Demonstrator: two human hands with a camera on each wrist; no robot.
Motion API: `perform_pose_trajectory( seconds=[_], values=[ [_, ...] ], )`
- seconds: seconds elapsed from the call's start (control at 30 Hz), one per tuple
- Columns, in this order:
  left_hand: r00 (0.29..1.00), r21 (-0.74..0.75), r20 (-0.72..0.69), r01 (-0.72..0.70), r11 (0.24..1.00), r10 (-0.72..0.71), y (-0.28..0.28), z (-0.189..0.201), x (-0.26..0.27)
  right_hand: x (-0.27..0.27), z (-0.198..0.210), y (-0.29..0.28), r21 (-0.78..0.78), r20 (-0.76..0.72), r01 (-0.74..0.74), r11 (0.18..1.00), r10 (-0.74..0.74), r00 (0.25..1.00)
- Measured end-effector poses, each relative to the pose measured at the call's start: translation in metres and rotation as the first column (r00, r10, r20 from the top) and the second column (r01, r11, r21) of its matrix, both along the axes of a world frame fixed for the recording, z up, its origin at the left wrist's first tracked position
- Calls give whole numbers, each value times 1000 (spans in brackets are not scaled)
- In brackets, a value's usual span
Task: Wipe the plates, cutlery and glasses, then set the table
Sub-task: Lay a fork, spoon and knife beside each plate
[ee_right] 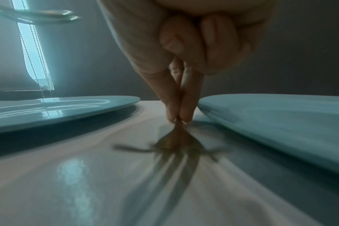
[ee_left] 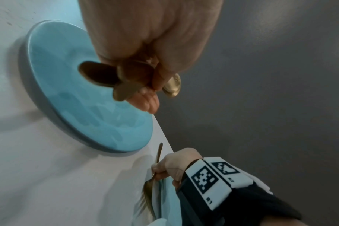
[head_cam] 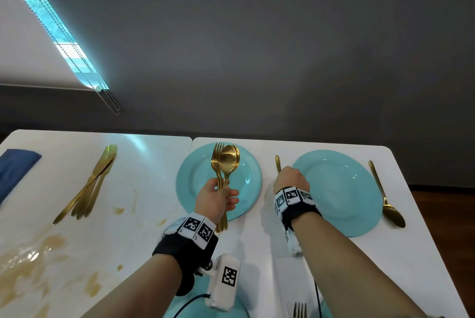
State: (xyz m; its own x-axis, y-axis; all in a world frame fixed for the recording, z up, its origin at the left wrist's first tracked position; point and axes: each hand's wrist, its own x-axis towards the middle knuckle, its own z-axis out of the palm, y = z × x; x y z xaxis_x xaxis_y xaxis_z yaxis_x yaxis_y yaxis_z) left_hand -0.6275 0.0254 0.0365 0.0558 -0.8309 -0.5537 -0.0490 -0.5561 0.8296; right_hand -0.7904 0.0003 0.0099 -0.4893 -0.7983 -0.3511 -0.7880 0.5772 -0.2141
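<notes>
head view: table [head_cam: 108,240] is carrying two plates [head_cam: 341,196], the right hand [head_cam: 291,180] pinching a fork [ee_right: 176,142] flat between them, the left hand [head_cam: 218,199] clutching spare cutlery [head_cam: 226,163]; those crowded handles could be slipping loose.

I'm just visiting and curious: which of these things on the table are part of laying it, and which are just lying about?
Part of the job:
- fork pinched by the right hand
- bundle of forks and spoons held by the left hand
- blue plates
- knives
- spoon
- blue cloth

Just lying about:
- brown spill
- blind cord
</notes>
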Motion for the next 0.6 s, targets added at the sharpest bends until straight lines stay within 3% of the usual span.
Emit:
perform_pose_trajectory(
  seconds=[0.6],
  values=[
    [1000, 29, 20, -16, 999, 15, 5, -6, -5, 3, 12, 2, -6, -48, -129, 992, 128, 991]
  ],
)
